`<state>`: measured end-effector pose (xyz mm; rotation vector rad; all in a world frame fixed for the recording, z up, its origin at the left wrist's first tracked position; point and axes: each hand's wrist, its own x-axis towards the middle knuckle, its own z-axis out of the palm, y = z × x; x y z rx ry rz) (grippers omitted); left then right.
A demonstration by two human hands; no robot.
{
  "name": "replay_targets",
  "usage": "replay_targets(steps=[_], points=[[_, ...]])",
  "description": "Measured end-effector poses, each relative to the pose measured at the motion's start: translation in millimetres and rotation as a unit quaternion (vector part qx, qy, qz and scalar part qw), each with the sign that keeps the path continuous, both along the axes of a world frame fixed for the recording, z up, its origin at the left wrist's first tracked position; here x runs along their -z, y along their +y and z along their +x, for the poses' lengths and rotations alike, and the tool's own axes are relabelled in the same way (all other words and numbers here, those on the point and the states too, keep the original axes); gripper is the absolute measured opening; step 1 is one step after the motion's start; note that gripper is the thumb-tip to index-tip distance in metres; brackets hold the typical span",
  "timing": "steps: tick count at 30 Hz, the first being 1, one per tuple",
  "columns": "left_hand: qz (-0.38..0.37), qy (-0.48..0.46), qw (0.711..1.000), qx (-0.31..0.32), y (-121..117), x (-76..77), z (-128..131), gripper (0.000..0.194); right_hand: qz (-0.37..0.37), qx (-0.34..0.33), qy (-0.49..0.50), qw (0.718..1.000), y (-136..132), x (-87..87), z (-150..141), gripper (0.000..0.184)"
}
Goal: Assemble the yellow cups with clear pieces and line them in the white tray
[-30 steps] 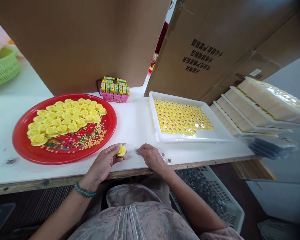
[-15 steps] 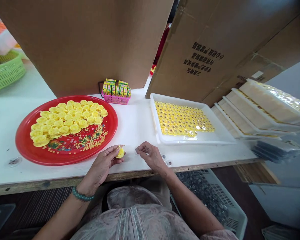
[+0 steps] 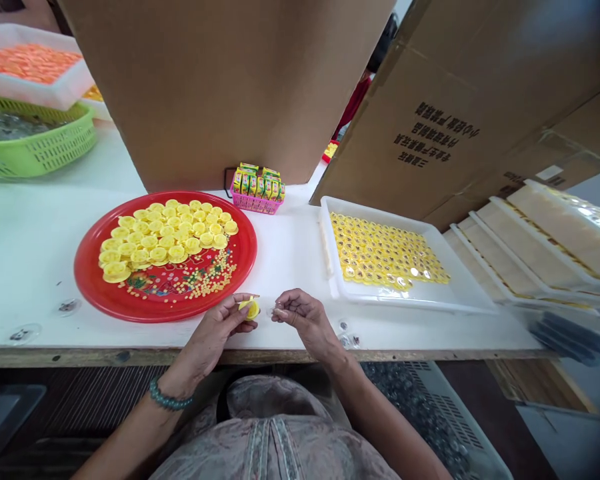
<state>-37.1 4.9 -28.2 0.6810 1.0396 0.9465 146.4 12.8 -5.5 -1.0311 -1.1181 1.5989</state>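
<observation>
My left hand [image 3: 219, 329] is closed on a small yellow disc [image 3: 251, 308], held just above the white table's near edge. My right hand [image 3: 300, 316] is a few centimetres to its right, fingers pinched on something small and clear that I cannot make out. A red round tray [image 3: 103, 293] with several yellow discs and small yellow beads lies to the left of both hands. A white rectangular tray [image 3: 460, 293] with rows of finished yellow pieces lies to the right.
A small pink basket of yellow-green packets [image 3: 257, 190] stands at the back. Cardboard boxes [image 3: 220, 80] wall off the rear. A green basket [image 3: 35, 143] sits far left, stacked white trays [image 3: 545, 247] far right. Clear small caps [image 3: 347, 337] lie by the table edge.
My view shifted left and down. My right hand lifted from the table and pinched shut near the disc. My left hand kept hold of the yellow disc.
</observation>
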Motion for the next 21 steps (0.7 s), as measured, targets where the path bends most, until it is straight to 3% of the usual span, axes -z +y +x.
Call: replay_targets(steps=[10, 15, 21], points=[[0.018, -0.052, 0.998, -0.008, -3, -4.5, 4, 0.037, -0.004, 0.042, 0.065, 0.997, 1, 6.6, -6, 0.021], [0.043, -0.061, 0.997, -0.036, -10, -4.1, 18, 0.040, -0.062, 0.077, 0.076, 0.992, -3, 10.7, -13, 0.019], [0.059, -0.032, 0.996, -0.056, -13, 7.4, 35, 0.046, -0.127, 0.139, 0.087, 0.978, -13, 15.1, -22, 0.021]])
